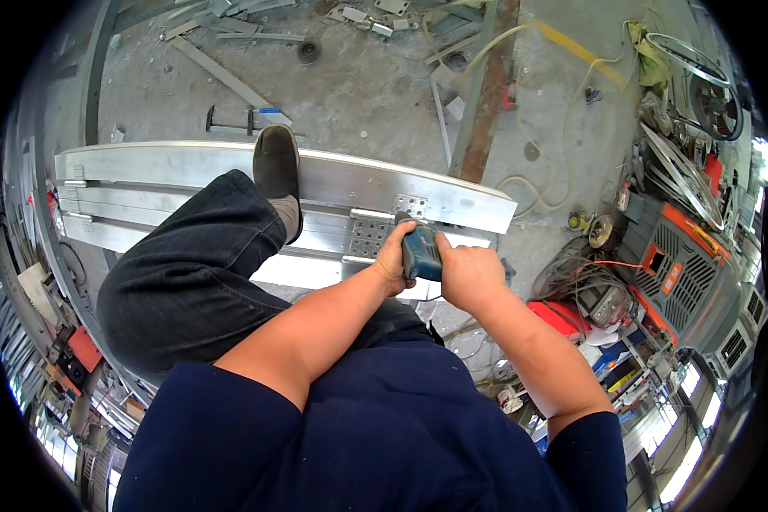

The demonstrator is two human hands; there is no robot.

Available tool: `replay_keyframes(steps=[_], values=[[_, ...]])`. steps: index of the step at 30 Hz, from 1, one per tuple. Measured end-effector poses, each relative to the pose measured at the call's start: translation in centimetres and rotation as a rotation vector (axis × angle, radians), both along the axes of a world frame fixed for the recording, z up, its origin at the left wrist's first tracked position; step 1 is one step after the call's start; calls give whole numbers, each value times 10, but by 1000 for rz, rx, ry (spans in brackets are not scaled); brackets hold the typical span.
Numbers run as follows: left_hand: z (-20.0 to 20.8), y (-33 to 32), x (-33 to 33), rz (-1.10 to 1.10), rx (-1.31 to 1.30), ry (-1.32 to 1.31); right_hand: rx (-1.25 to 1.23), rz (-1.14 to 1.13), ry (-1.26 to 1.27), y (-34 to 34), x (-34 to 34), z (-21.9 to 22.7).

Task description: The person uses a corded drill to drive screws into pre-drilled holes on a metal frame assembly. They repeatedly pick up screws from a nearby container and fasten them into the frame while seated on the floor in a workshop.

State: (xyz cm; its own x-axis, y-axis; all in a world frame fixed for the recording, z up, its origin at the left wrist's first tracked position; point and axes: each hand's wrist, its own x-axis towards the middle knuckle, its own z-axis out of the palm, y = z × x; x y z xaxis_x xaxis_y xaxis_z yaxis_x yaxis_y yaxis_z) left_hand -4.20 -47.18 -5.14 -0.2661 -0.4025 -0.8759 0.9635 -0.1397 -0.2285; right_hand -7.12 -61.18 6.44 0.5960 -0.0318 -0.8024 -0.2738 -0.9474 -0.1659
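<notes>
Both my hands are closed on a blue power drill [422,256], seen from behind, its dark front end pointing down at the metalwork. My left hand [392,260] wraps the left side of its body; my right hand [471,271] grips the handle on the right. Beneath the drill lie long silvery metal beams [350,183], side by side. A hinge-like plate with several holes [371,237] is on them just left of the drill, and a smaller perforated plate [411,205] sits beyond it. Whether the tip touches metal is hidden.
My left shoe [276,162] rests on the beams. A blue-handled clamp [269,112] lies past them. Right of me stand an orange-and-grey machine [678,273], coiled cables [572,277] and a fan [712,107]. A pale hose [529,136] crosses the floor, near a rusty steel beam [491,94].
</notes>
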Motion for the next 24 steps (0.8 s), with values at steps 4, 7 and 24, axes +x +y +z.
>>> replay_keyframes(steps=[4,7,24], values=[[-6,4,-2,11,-14,25,-19,-7,2,5,2,3],[-4,4,0,17,-7,21,-39,19,5,8,4,5],[-12,7,-2,62,-51,28,-36,21,19,10,6,-6]])
